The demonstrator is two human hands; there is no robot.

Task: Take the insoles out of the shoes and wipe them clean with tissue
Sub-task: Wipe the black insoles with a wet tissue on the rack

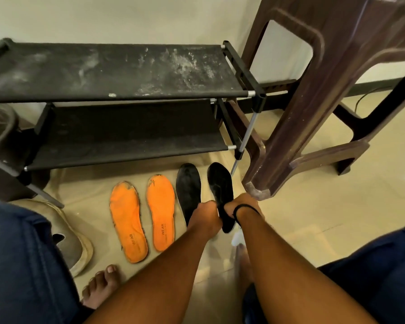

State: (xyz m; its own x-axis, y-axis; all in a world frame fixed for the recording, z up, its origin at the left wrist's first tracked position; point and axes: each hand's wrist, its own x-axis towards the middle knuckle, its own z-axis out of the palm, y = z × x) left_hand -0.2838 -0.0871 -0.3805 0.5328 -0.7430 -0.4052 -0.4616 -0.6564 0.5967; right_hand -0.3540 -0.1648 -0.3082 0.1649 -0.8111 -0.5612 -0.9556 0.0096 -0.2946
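Fingers point(214, 203) of both hands grip black insole point(220, 185), dusty.

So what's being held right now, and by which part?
The right-hand black insole, held at its heel end. The right hand grips it; the left hand is at the same spot, though its grip is unclear.

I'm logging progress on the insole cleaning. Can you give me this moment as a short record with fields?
insoles on floor: two orange insoles and one black insole, side by side
insole in hands: second black insole
left hand: at the held insole's heel end; exact grip unclear
right hand: grips that insole
tissue: white piece showing below the right wrist
behind: black shoe rack, shelves bare
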